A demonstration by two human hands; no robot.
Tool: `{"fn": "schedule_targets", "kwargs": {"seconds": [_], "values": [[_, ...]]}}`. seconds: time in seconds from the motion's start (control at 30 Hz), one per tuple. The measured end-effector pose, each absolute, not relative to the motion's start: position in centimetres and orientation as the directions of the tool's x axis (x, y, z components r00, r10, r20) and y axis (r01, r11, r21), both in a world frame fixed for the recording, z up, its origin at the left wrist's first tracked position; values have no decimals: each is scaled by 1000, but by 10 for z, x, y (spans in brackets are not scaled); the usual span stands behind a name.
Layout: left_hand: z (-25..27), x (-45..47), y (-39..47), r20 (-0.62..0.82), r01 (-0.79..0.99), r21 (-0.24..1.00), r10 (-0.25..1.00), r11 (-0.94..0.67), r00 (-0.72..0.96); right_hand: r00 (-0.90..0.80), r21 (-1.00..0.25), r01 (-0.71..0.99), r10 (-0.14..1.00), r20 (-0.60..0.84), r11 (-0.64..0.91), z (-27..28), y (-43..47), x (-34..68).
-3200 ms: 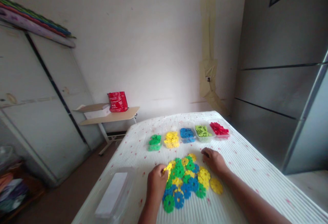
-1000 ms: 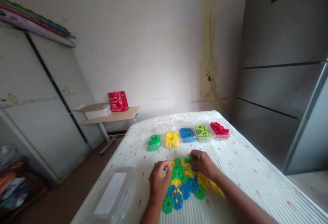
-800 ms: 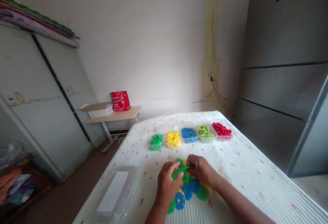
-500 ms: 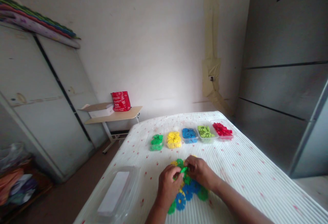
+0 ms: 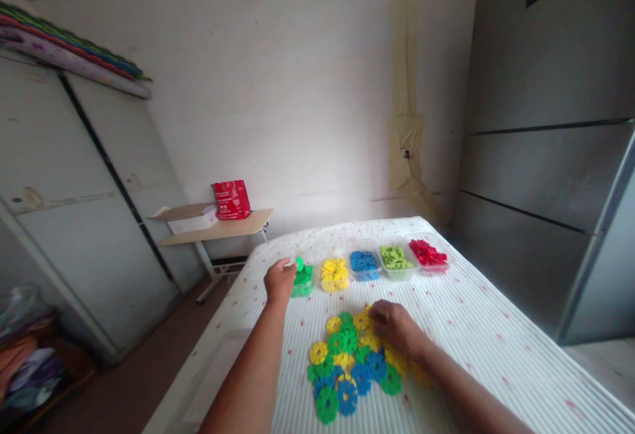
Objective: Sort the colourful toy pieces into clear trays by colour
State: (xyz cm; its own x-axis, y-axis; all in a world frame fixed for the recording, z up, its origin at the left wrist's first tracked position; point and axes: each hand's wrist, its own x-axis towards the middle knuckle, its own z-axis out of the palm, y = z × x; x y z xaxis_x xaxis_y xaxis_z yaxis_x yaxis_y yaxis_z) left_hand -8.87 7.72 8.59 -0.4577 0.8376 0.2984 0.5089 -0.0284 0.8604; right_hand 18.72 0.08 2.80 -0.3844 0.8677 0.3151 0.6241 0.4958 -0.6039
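My left hand (image 5: 280,282) reaches to the clear tub of green pieces (image 5: 302,286). Its fingertips are closed on a green flower-shaped disc (image 5: 299,263) just above that tub. My right hand (image 5: 397,325) is closed at the right side of a flat cluster of interlocking flower discs (image 5: 361,376), gripping a yellow disc (image 5: 362,319) at its edge. The cluster mixes green, yellow and blue discs and lies on the table. The fingers of my right hand partly hide the yellow discs there.
In a row stand tubs of yellow discs (image 5: 334,275), blue pieces (image 5: 364,263), light green pieces (image 5: 395,257) and red pieces (image 5: 428,253). A clear plastic lid (image 5: 208,381) lies at the left, partly behind my forearm. A grey fridge (image 5: 540,156) stands to the right.
My left hand has moved from the cluster forward and left to the green tub. My right hand has shifted slightly to the right, uncovering more of the cluster.
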Motion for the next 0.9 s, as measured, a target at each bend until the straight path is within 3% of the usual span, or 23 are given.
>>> {"fn": "schedule_targets", "kwargs": {"seconds": [0.23,0.53,0.8,0.9], "values": [[36,-75,32,257,560,828,874,22,-413,-246,-675,582,889,385,454,33,5,197],[0,-70,-16,275,640,768,884,35,-378,-173,-656,628,897,407,419,32,11,210],[-10,-69,-13,302,658,752,876,23,-377,-394,-595,608,850,349,526,41,-5,179],[-10,-69,-13,307,659,752,876,18,-373,-496,-512,634,812,307,580,44,-8,161]]}}
